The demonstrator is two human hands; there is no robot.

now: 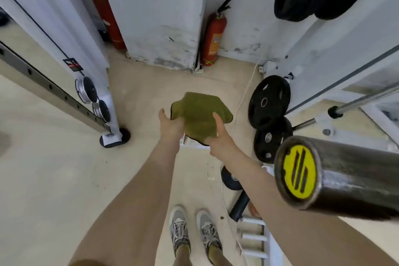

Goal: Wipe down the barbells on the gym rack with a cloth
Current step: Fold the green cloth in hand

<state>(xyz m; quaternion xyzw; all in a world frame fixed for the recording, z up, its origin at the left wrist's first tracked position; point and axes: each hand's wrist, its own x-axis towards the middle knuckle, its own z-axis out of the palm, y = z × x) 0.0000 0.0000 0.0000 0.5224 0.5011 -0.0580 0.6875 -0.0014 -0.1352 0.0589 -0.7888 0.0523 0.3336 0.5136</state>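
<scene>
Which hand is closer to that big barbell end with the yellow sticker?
The right hand: it is just left of the barbell end. The left hand sits farther left, across the green cloth.

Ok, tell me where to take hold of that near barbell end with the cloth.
Wrap the green cloth around the barbell sleeve just behind its yellow end cap, coming from above. The sleeve is a smooth, round cylinder pointing toward the camera, so a hand probably closes around it easily.

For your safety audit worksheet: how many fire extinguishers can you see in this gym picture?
2. One extinguisher stands on the floor in the corner right of the white pillar; the other stands left of it, partly hidden. More may be out of view.
</scene>
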